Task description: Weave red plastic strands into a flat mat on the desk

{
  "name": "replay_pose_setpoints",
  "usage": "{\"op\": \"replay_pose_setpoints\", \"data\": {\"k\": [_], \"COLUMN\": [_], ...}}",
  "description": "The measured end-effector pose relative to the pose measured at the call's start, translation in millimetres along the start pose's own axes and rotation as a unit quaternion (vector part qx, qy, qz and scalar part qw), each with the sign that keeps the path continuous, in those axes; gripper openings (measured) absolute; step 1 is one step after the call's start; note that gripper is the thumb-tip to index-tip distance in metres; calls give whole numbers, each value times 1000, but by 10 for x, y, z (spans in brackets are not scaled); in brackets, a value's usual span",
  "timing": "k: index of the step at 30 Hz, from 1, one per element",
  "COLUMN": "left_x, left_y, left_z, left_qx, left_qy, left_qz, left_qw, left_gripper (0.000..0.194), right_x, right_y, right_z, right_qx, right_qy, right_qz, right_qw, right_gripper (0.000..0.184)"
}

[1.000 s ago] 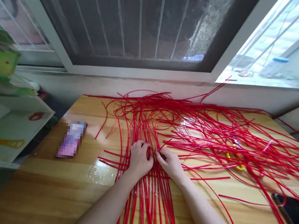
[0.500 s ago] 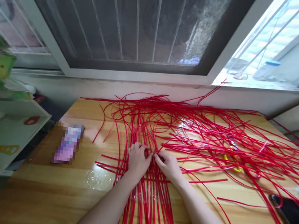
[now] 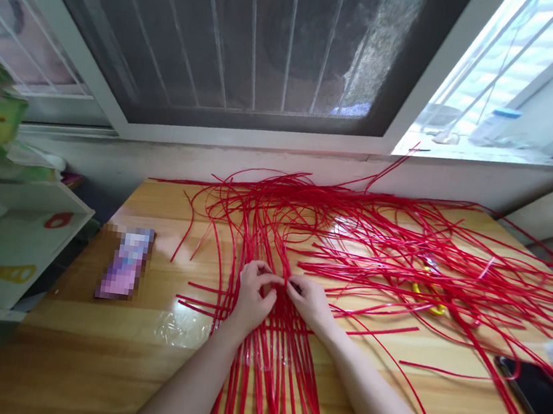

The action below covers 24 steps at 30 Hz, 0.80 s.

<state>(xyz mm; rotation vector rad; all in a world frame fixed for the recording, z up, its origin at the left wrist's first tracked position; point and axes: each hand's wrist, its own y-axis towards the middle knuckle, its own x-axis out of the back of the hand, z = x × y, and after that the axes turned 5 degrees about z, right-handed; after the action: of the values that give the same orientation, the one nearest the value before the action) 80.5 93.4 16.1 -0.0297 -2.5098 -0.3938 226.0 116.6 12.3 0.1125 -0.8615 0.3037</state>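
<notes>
Many long red plastic strips (image 3: 352,243) lie spread over a wooden table (image 3: 86,358). Several run side by side toward me, crossed by a few sideways ones. My left hand (image 3: 251,294) rests on this crossing and pinches a strip between thumb and fingers. My right hand (image 3: 309,300) sits beside it, fingertips almost touching the left, pinched on a red strip at the same spot.
A small packet (image 3: 126,262) lies on the table's left. Yellow-handled scissors (image 3: 426,298) are half buried under strips at right. A black phone (image 3: 538,394) lies at the right edge. A white shelf unit (image 3: 4,247) stands left; a window wall rises behind.
My left hand has lifted its fingers from a fist-like press into a pinch; both hands stay at the same crossing. The view shifted slightly.
</notes>
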Motion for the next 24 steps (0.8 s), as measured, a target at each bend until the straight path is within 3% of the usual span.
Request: {"op": "replay_pose_setpoints", "data": {"k": [5, 9, 14, 18, 21, 24], "left_x": [3, -8, -30, -67, -71, -53], "left_y": [-68, -51, -4, 2, -4, -21], "left_z": [-44, -58, 16, 65, 31, -40], "left_qx": [-81, -102, -8, 67, 79, 71], "left_qy": [5, -23, -84, -205, -255, -267], "left_qz": [4, 7, -73, -89, -127, -146], "left_qw": [997, 995, 994, 972, 955, 950], "left_gripper": [34, 33, 29, 29, 35, 40], "right_x": [15, 8, 16, 37, 33, 15], "right_y": [38, 43, 1, -87, -153, -190], "right_z": [27, -10, -97, -100, -61, 14], "right_qx": [-35, -3, 64, 67, 61, 88], "right_qy": [1, 9, 65, 121, 163, 119], "right_qz": [33, 33, 47, 41, 15, -24], "right_qw": [999, 999, 995, 990, 985, 989], "right_gripper": [14, 11, 14, 24, 33, 35]}}
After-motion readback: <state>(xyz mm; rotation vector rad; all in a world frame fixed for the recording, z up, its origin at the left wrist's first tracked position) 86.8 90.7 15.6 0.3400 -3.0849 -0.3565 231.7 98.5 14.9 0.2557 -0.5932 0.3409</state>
